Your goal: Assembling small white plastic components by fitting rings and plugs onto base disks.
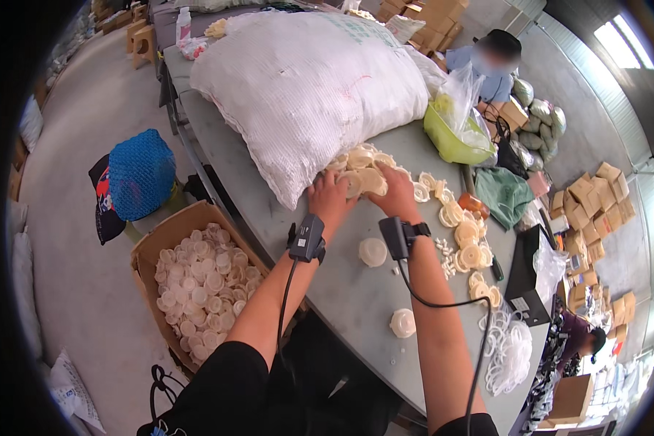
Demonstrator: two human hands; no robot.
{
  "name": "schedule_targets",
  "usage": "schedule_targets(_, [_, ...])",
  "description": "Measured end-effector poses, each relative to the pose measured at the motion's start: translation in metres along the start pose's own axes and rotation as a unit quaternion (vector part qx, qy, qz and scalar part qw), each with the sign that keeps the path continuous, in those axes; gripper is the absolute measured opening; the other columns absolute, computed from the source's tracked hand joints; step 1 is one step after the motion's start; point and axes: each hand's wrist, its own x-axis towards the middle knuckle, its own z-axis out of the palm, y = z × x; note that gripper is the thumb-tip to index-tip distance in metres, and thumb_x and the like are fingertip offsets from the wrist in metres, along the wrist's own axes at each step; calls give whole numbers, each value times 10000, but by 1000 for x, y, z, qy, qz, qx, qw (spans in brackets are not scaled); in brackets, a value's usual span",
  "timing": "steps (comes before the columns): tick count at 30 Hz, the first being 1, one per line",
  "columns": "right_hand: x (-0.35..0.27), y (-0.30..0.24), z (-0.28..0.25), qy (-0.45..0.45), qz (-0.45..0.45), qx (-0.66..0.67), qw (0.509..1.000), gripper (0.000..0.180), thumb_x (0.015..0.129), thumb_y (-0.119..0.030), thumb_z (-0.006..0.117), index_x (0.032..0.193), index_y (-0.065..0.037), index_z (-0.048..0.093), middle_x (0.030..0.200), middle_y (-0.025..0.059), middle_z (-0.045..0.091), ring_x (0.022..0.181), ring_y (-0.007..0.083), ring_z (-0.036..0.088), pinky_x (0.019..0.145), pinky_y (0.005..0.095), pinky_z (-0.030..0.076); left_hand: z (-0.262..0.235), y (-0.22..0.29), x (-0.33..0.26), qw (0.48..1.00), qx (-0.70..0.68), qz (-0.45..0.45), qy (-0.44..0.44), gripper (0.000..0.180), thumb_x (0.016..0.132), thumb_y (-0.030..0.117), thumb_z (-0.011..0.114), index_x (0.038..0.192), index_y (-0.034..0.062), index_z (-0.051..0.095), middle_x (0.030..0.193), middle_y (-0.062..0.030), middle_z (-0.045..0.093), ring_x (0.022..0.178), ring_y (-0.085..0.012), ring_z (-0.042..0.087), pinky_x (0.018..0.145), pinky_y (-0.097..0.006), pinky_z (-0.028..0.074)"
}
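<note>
Both my hands reach into a heap of cream round plastic lids (361, 156) at the mouth of a big white woven sack (305, 80). My left hand (330, 200) is closed around lids on the near left side of the heap. On the right side, my right hand (398, 192) has its fingers curled against more lids, one of them lying between the two hands. Some fingertips are hidden among the lids. Nearer to me on the grey table (341, 291) lie a single pale lid (373, 252) and another pale lid (403, 323).
A cardboard box (149, 254) full of translucent discs stands left of the table. White rings (509, 349) lie in a pile at the right, by a black box (530, 280). Beyond are a green basin (450, 138), a green cloth (501, 195) and a seated person (487, 73).
</note>
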Motion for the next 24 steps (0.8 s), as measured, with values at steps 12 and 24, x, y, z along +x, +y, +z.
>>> schedule_targets(12, [-41,11,-33,-22,133,155,979,605,651,-276,815,1175,-69,596,1095,125,639,1034,300,569,907,391,434,-30,0,-12,980,-179,75,40,251,812,330,603,878,92,647,995,-84,624,914,-298,572,868,-403,332])
schedule_targets(24, [-37,11,-28,-143,175,147,963,570,721,-224,777,1224,-55,568,1179,121,613,1067,258,571,932,369,443,-2,-12,-11,992,63,-50,100,273,856,366,535,874,110,629,932,-80,617,931,-281,530,867,-491,290])
